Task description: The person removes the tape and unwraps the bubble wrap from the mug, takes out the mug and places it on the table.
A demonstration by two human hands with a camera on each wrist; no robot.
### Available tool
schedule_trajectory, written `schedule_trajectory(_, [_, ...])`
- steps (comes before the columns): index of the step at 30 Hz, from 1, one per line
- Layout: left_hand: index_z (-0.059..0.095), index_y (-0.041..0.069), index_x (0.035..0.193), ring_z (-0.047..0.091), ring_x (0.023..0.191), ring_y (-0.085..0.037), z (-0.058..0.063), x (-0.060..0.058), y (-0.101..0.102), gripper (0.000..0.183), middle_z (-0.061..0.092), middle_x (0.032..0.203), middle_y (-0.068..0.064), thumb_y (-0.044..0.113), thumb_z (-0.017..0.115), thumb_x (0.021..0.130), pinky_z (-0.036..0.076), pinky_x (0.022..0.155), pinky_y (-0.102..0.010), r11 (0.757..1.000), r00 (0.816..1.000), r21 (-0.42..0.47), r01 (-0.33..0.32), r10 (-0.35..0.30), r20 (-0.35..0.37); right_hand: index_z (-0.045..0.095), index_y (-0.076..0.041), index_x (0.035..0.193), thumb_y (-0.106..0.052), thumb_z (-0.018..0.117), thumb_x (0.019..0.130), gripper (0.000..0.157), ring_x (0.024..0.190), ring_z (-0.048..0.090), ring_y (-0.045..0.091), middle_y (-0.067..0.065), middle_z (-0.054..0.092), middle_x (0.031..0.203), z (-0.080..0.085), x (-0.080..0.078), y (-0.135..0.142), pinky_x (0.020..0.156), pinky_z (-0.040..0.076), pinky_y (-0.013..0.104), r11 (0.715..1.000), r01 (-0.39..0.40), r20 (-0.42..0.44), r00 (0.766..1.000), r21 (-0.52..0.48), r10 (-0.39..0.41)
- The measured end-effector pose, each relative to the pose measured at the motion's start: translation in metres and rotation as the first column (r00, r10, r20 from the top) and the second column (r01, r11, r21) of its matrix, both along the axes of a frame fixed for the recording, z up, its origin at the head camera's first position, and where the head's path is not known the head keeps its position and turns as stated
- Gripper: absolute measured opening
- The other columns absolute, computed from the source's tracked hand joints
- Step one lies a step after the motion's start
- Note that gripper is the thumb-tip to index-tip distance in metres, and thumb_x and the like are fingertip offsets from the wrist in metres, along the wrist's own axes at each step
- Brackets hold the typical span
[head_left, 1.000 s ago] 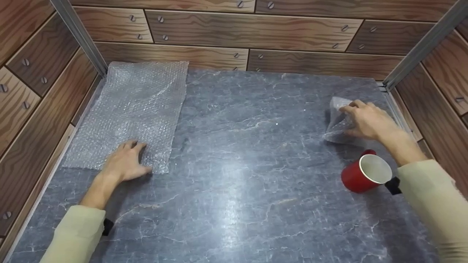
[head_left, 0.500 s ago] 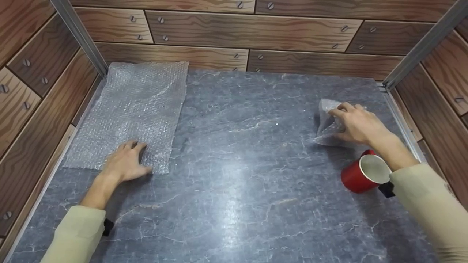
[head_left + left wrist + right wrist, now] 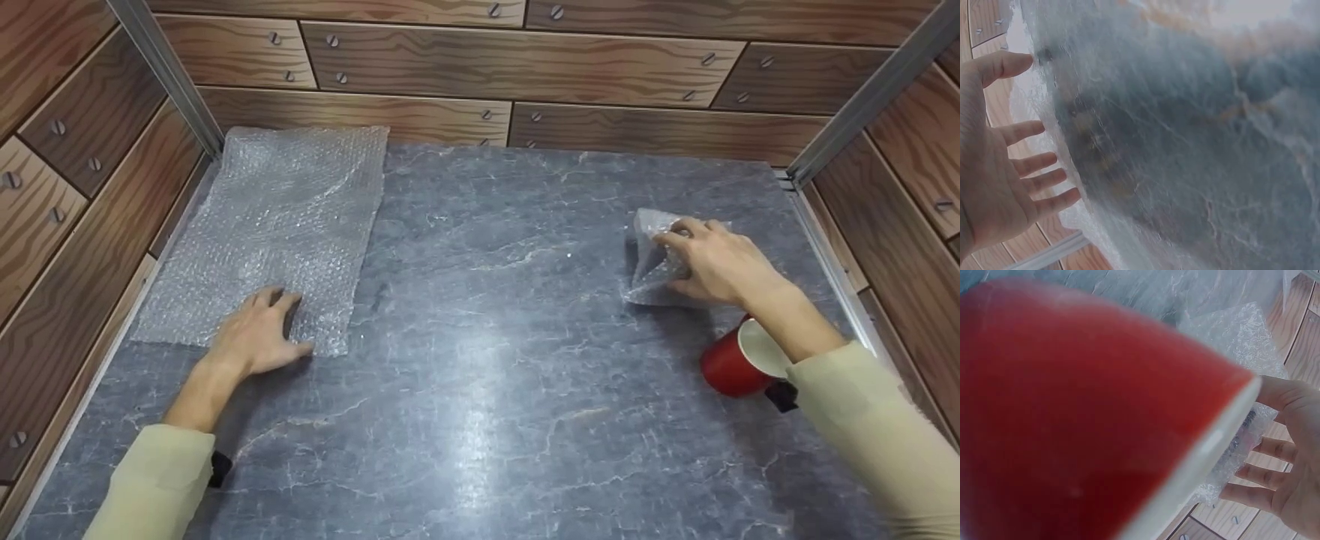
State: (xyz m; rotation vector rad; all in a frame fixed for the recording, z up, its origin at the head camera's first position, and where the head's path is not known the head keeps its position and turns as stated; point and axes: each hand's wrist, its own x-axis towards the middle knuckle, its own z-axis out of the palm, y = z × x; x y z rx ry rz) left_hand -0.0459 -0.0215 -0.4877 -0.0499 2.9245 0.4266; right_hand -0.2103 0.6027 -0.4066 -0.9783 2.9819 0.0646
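A round red mug (image 3: 727, 367) with a white rim sits partly behind the right arm (image 3: 862, 409). Wooden-looking walls (image 3: 525, 64) stand around the gray table (image 3: 480, 300). At the right, the right hand (image 3: 724, 262) holds small, crinkly bubble wrap (image 3: 649, 225) in bent fingers. The left hand (image 3: 253, 334), fingers apart and holding nothing, is over the big bumpy sheet's (image 3: 292, 202) near edge.

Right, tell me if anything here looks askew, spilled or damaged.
Nothing looks spilled or damaged. Slightly odd: the large bubble wrap sheet on the left, whose far edge appears to overlap the foot of the wood-patterned wall instead of ending on the table. The red mug seems upright.
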Motion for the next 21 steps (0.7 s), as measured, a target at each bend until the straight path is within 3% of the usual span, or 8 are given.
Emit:
schedule_trajectory(9, [0.042, 0.001, 0.157, 0.038, 0.146, -0.059, 0.003, 0.003, 0.0, 0.087, 0.035, 0.162, -0.036, 0.046, 0.073, 0.089, 0.039, 0.112, -0.079, 0.999, 0.998, -0.027, 0.026, -0.028, -0.063, 0.057, -0.012, 0.15, -0.028, 0.087, 0.083, 0.075, 0.125, 0.058, 0.055, 0.025, 0.054, 0.148, -0.001, 0.008, -0.015, 0.085, 0.058, 0.073, 1.0, -0.03, -0.013, 0.999, 0.004, 0.03])
schedule_trajectory(15, [0.043, 0.003, 0.157, 0.035, 0.15, -0.058, 0.011, -0.001, 0.012, 0.085, 0.035, 0.164, -0.033, 0.048, 0.071, 0.091, 0.036, 0.114, -0.08, 0.998, 0.996, -0.047, 0.037, -0.041, -0.083, 0.059, -0.012, 0.147, -0.027, 0.088, 0.081, 0.074, 0.121, 0.059, 0.053, 0.024, 0.057, 0.143, -0.003, 0.014, -0.023, 0.076, 0.061, 0.069, 0.996, -0.091, -0.051, 0.995, -0.006, 0.09])
schedule_trajectory(21, [0.048, 0.004, 0.155, 0.043, 0.147, -0.053, 0.012, -0.007, 0.028, 0.081, 0.044, 0.159, -0.031, 0.047, 0.071, 0.09, 0.041, 0.113, -0.076, 0.993, 0.98, -0.074, 0.089, -0.1, -0.17, 0.06, -0.013, 0.146, -0.029, 0.089, 0.081, 0.073, 0.122, 0.06, 0.051, 0.023, 0.059, 0.143, -0.003, 0.019, -0.033, 0.074, 0.062, 0.066, 0.992, -0.129, -0.063, 0.99, -0.002, 0.129])
